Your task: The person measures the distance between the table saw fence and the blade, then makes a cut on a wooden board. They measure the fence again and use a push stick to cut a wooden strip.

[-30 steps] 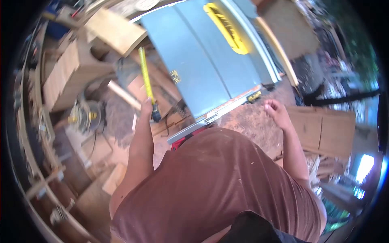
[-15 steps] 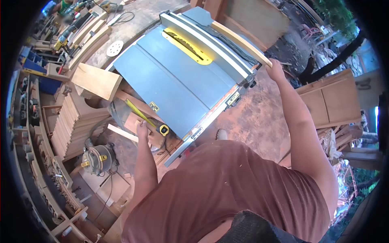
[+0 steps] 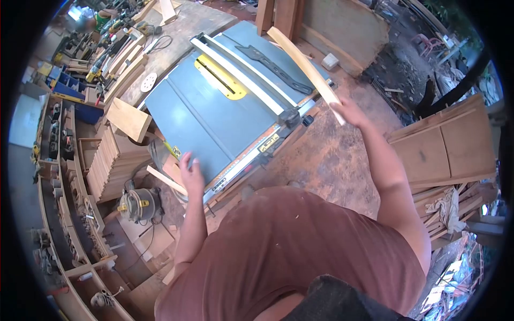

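Observation:
My right hand (image 3: 350, 112) is closed around the near end of a long, pale wooden strip (image 3: 305, 56). The strip slants away over the right edge of the table saw (image 3: 201, 109), and its short end pokes out past my fingers. Beside the saw's near left corner, my left hand (image 3: 191, 174) is held with fingers apart and nothing visible in it. Part of a yellow tape measure (image 3: 170, 147) shows just beyond that hand; the rest is hidden. A yellow insert plate (image 3: 219, 77) and a metal rip fence (image 3: 243, 80) are on the saw top.
Stacked wooden boards (image 3: 107, 160) and a shop vacuum (image 3: 140, 205) stand at left. A loose board (image 3: 128, 119) lies on the stack. The workbench (image 3: 195, 21) behind carries tools and wood pieces. Wooden panels (image 3: 444, 144) lean at right.
My right hand has moved down and slightly left, bringing the strip's near end closer to me. My left hand has opened beside the saw's edge. The view has shifted a little.

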`<state>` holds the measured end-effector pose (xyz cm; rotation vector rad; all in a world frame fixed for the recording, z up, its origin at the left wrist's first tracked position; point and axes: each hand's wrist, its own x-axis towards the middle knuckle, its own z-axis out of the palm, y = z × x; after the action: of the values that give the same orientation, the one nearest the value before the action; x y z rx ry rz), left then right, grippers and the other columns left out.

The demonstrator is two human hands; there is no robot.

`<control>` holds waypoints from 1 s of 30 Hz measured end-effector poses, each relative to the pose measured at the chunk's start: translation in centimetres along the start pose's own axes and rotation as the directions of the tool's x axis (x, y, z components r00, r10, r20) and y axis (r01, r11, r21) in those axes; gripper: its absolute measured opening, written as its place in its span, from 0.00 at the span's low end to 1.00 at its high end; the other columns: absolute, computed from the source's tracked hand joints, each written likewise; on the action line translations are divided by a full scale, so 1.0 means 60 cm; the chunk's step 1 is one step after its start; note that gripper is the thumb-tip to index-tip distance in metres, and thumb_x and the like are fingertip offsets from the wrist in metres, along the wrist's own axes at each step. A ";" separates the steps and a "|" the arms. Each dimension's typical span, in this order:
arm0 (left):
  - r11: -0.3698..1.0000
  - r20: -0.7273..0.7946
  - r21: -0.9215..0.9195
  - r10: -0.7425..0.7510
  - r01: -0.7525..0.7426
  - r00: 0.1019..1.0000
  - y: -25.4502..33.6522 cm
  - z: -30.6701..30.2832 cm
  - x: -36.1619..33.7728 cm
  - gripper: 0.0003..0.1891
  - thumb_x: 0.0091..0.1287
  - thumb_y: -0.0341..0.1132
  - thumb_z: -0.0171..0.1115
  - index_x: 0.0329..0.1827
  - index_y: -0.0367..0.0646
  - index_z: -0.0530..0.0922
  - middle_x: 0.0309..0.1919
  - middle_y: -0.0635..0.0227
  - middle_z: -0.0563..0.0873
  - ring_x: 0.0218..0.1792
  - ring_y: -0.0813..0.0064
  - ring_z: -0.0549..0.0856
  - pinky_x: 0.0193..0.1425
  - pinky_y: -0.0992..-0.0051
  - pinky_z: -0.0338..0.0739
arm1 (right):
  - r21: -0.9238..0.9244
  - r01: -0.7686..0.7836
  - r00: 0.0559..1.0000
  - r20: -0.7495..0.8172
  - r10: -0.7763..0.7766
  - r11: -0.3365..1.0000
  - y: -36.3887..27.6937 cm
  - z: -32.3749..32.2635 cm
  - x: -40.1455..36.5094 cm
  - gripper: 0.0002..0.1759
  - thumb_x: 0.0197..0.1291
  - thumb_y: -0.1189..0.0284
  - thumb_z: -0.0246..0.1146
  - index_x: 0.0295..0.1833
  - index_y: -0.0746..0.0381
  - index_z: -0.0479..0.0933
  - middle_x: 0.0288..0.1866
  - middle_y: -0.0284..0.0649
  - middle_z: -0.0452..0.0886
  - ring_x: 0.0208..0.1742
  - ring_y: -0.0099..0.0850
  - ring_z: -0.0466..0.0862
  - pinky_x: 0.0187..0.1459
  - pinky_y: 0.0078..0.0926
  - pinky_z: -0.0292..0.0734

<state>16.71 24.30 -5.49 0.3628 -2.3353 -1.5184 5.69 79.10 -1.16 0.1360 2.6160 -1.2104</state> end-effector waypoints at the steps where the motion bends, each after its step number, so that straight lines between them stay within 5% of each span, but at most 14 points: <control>1: 0.998 0.065 -0.002 0.057 -0.057 0.996 0.020 0.035 -0.006 0.18 0.69 0.33 0.58 0.61 0.40 0.74 0.65 0.58 0.72 0.64 0.65 0.73 0.63 0.69 0.72 | 0.141 0.020 1.000 0.007 -0.021 0.990 0.006 0.005 -0.046 0.27 0.64 0.51 0.61 0.52 0.64 0.77 0.42 0.41 0.82 0.43 0.30 0.80 0.46 0.32 0.76; 2: 0.994 0.127 -0.005 0.108 -0.108 0.986 0.040 0.067 -0.015 0.19 0.69 0.33 0.59 0.61 0.39 0.74 0.67 0.58 0.70 0.66 0.64 0.72 0.64 0.68 0.71 | 0.278 0.035 0.999 0.019 -0.042 0.960 0.013 0.015 -0.093 0.27 0.63 0.49 0.60 0.50 0.64 0.77 0.45 0.40 0.83 0.44 0.30 0.81 0.47 0.33 0.76; 6: 0.958 0.194 -0.031 0.286 -0.286 0.938 0.143 0.181 -0.045 0.24 0.68 0.36 0.59 0.66 0.39 0.70 0.69 0.53 0.68 0.70 0.56 0.68 0.68 0.63 0.68 | 0.309 0.082 0.985 0.118 -0.124 0.948 0.014 0.081 -0.235 0.21 0.63 0.59 0.64 0.51 0.64 0.76 0.41 0.38 0.81 0.42 0.29 0.80 0.46 0.32 0.76; 12: 0.983 0.046 -0.067 0.176 -0.173 0.983 0.103 0.273 -0.052 0.33 0.69 0.40 0.58 0.74 0.36 0.58 0.71 0.46 0.63 0.72 0.51 0.64 0.75 0.62 0.58 | -0.010 0.243 0.970 0.035 -0.242 0.970 0.000 0.186 -0.305 0.22 0.58 0.63 0.67 0.55 0.63 0.74 0.42 0.50 0.80 0.45 0.49 0.81 0.47 0.40 0.75; 15: 0.955 0.170 0.110 0.254 -0.274 0.952 0.098 0.296 -0.053 0.38 0.69 0.44 0.60 0.75 0.33 0.55 0.73 0.42 0.60 0.75 0.50 0.59 0.78 0.61 0.53 | -0.027 0.103 0.995 0.019 -0.102 0.994 -0.016 0.206 -0.304 0.26 0.57 0.66 0.67 0.59 0.64 0.72 0.48 0.54 0.79 0.52 0.56 0.78 0.52 0.44 0.74; 17: 0.931 0.397 0.163 0.240 -0.325 0.886 0.102 0.317 -0.049 0.43 0.67 0.49 0.62 0.75 0.30 0.54 0.74 0.40 0.58 0.76 0.49 0.56 0.78 0.60 0.51 | -0.046 0.161 0.984 -0.071 -0.164 0.986 -0.013 0.223 -0.297 0.29 0.56 0.67 0.67 0.63 0.62 0.69 0.52 0.54 0.77 0.57 0.55 0.76 0.57 0.43 0.72; 24: 0.848 0.525 0.308 0.226 -0.431 0.821 0.106 0.341 -0.017 0.50 0.62 0.55 0.65 0.74 0.25 0.52 0.74 0.39 0.58 0.77 0.48 0.55 0.79 0.57 0.48 | -0.001 0.165 0.984 -0.063 -0.164 0.986 -0.011 0.242 -0.283 0.35 0.55 0.69 0.68 0.69 0.60 0.65 0.61 0.55 0.74 0.63 0.51 0.74 0.62 0.41 0.70; 27: 0.816 0.581 0.283 0.272 -0.503 0.767 0.091 0.335 -0.005 0.52 0.61 0.57 0.66 0.75 0.25 0.50 0.74 0.39 0.58 0.77 0.48 0.53 0.80 0.56 0.47 | 0.069 0.211 0.977 0.004 -0.212 0.975 0.002 0.220 -0.301 0.37 0.56 0.69 0.69 0.71 0.60 0.65 0.61 0.48 0.76 0.58 0.41 0.79 0.59 0.36 0.73; 29: 0.820 0.592 0.264 0.278 -0.508 0.756 0.091 0.330 -0.002 0.54 0.60 0.58 0.66 0.75 0.26 0.49 0.74 0.39 0.57 0.77 0.48 0.53 0.80 0.56 0.46 | 0.418 -0.114 0.987 0.155 0.053 0.901 0.019 0.220 -0.310 0.35 0.58 0.70 0.69 0.71 0.61 0.66 0.56 0.40 0.79 0.50 0.27 0.80 0.52 0.29 0.76; 30: 0.823 0.599 0.254 0.278 -0.508 0.751 0.092 0.329 0.001 0.55 0.60 0.59 0.66 0.75 0.26 0.48 0.74 0.39 0.57 0.77 0.47 0.52 0.80 0.56 0.46 | 0.414 -0.118 0.988 0.144 0.063 0.903 0.011 0.223 -0.307 0.35 0.58 0.70 0.69 0.71 0.61 0.66 0.56 0.40 0.79 0.50 0.27 0.80 0.52 0.29 0.76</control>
<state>8.44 42.87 -7.87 -0.5474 -2.9075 -0.9938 26.12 69.80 -5.01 0.2475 2.1775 -1.6737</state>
